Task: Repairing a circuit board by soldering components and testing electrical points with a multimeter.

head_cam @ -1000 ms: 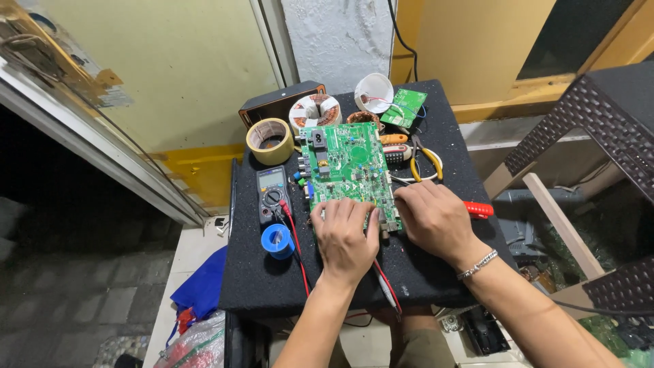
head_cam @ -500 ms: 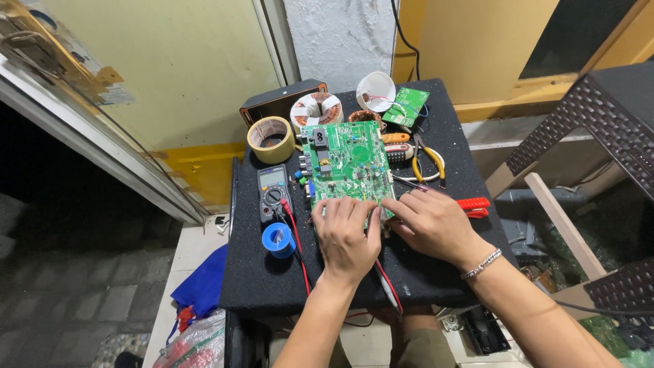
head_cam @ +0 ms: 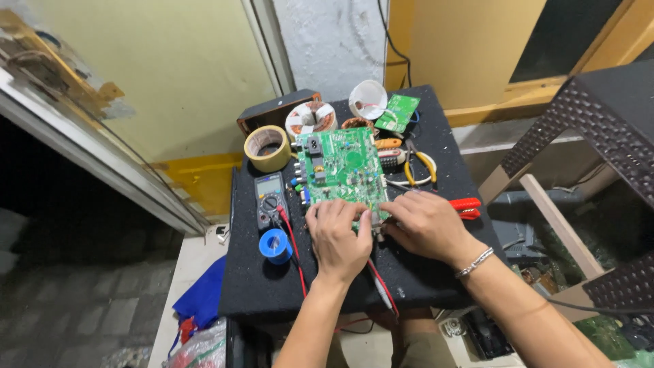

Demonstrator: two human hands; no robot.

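Green circuit board (head_cam: 340, 167) lies under left hand (head_cam: 338, 235) and right hand (head_cam: 426, 225).

The circuit board (head_cam: 340, 167) lay in the middle of the table (head_cam: 422, 272), with both hands on its near edge, the left hand (head_cam: 338, 238) beside the right hand (head_cam: 426, 223). Left of the board sat the multimeter (head_cam: 270, 199), with the tape roll (head_cam: 268, 148) behind it and the small spool (head_cam: 275, 244) in front. The pliers (head_cam: 417, 167) lay right of the board, and the cup (head_cam: 368, 100) stood behind it.
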